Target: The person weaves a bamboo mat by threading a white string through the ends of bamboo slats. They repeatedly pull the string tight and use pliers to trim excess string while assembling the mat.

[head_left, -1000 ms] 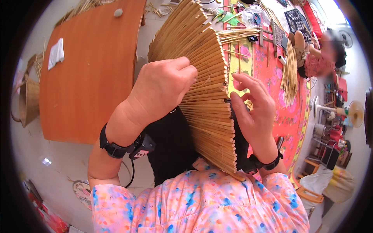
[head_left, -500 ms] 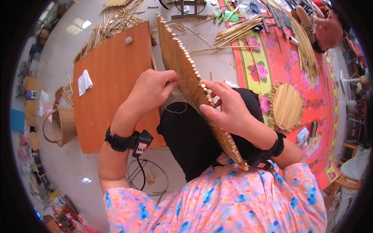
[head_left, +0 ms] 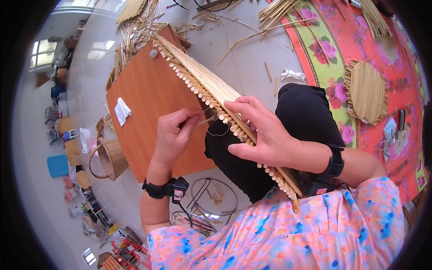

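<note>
A flat panel of pale plant stalks laid side by side (head_left: 198,67) stands tilted on edge over my lap, slanting from the far left down to my waist. Its row of round cut stalk ends faces left. My right hand (head_left: 270,135) grips the panel near its middle, fingers over the upper face and thumb by the stalk ends. Left of the panel, my left hand (head_left: 177,135) is closed in a pinch on a thin thread (head_left: 218,134), which runs to the stalk ends and hangs in a loop. Whether a needle is in the pinch cannot be seen.
A brown wooden board (head_left: 148,103) lies at the left, bearing a white crumpled paper (head_left: 122,111). Beside it stands a wicker basket (head_left: 111,158). Loose stalks (head_left: 135,45) are heaped behind. On the flowered cloth at right rests another stalk panel (head_left: 366,92).
The panel has tipped over, so its upper right face now shows instead of its left face. The left hand has drawn slightly away with the thread. The whole view has turned.
</note>
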Motion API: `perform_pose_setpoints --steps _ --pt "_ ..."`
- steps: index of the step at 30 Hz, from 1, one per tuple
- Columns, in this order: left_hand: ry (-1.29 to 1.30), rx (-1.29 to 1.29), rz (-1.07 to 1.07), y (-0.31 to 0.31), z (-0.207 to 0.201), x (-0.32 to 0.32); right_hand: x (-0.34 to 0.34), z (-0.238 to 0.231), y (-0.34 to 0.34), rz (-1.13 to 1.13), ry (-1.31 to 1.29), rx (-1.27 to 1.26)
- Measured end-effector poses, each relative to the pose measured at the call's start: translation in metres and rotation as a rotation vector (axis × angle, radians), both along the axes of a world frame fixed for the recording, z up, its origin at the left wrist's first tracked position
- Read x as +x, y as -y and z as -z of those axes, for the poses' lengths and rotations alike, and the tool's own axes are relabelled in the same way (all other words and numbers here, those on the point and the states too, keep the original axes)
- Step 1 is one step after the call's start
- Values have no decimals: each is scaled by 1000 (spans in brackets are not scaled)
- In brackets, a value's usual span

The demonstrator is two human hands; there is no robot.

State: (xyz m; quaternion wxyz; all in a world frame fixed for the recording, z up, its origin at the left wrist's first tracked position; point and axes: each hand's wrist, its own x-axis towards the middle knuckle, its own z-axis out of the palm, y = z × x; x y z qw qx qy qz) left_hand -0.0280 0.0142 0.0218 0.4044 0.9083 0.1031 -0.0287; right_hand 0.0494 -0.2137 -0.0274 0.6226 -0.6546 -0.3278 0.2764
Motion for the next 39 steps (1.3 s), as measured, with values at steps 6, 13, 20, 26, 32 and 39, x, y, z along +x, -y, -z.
perform_pose_setpoints --steps 6,13,20,26,32,39 --pt "-17 -118 -89 3 9 2 5 -3 2 18 -38 -2" --pt "15 -159 -74 2 16 2 5 -3 2 42 -37 15" --pt "37 -238 -88 1 22 2 1 2 0 40 -79 56" --pt "28 -260 -128 1 27 0 2 4 -1 68 20 74" --pt "36 -244 -135 4 28 1 1 5 -2 89 68 88" --pt "66 -195 -53 5 26 3 -1 5 -3 81 40 108"
